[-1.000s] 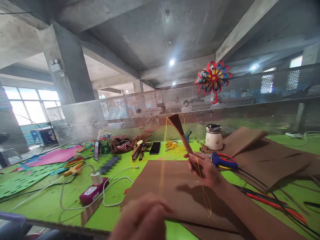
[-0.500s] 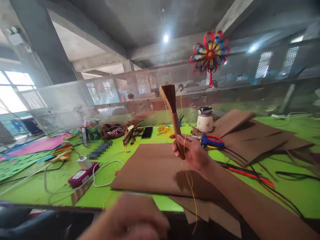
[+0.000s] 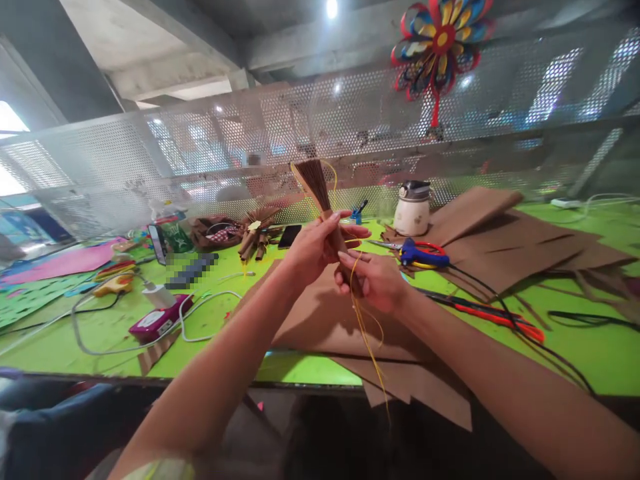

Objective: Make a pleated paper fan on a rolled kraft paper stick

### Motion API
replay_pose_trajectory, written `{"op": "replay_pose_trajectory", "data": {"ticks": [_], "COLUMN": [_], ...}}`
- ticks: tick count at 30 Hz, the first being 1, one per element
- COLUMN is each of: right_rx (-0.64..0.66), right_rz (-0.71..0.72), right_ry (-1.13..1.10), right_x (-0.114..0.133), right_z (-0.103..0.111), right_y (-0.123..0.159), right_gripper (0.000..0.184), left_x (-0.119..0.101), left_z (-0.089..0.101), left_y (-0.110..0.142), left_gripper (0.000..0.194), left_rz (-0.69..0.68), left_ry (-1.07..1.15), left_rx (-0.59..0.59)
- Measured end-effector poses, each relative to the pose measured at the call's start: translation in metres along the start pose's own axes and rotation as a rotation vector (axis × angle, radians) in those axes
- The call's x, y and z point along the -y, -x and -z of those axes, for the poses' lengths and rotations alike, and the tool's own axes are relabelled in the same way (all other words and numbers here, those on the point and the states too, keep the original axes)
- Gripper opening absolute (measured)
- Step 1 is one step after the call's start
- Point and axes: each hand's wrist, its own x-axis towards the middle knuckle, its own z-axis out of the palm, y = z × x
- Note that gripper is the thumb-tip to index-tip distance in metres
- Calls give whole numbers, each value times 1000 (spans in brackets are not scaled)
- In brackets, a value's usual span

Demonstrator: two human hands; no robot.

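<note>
A slim roll of brown paper [image 3: 336, 235] rises between my two hands, tilted to the left, its pleated top [image 3: 311, 179] fanned out like a brush. My right hand [image 3: 376, 280] grips its lower end. Higher up, my left hand [image 3: 320, 243] is wrapped round the roll, some fingertips reaching past it to the right. Yellow string [image 3: 367, 340] loops beside the fanned top and hangs below my right hand. Under both hands lies a large brown paper sheet [image 3: 305, 320] on the green table [image 3: 300, 368].
Right of my hands lie a tool with blue-and-red handles [image 3: 424, 254] and an orange-handled tool [image 3: 520, 325]. Behind them are a lidded cream bottle [image 3: 413, 215] and stacked brown paper [image 3: 510, 250]. On the left sit a purple power strip [image 3: 160, 320] with cables and several paper rolls [image 3: 254, 243].
My left hand has risen from the lower front to take hold of the paper roll above my right hand. The roll is lower in view and tilts further left; the camera view has dipped.
</note>
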Motion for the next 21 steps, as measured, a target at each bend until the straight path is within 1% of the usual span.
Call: {"op": "replay_pose_trajectory", "data": {"ticks": [2,4,7,11,14,16,19,21], "right_rx": [23,84,188,227,206,143,42,11], "right_rz": [-27,-64,-135,-224,-284,-307,-298,-293], "right_ry": [-14,-21,-26,-34,-69,-41,149,283], "right_x": [-2,-4,-10,-19,-24,-26,-27,-27], "right_z": [2,4,7,13,16,16,9,4], "right_y": [-1,-1,0,-2,-5,-6,-6,-5], "right_gripper": [21,19,23,27,30,31,31,31], "left_x": [4,5,2,-3,-3,0,6,9], "left_z": [5,13,31,55,67,72,78,81], "left_y": [0,-2,-5,-5,-1,1,4,6], "left_gripper": [30,27,22,20,18,17,17,16], "left_rz": [-43,-78,-118,-142,-149,-158,-202,-242], "left_ry": [38,99,181,239,259,274,300,304], "left_rx": [-33,-86,-163,-242,-276,-277,-243,-247]}}
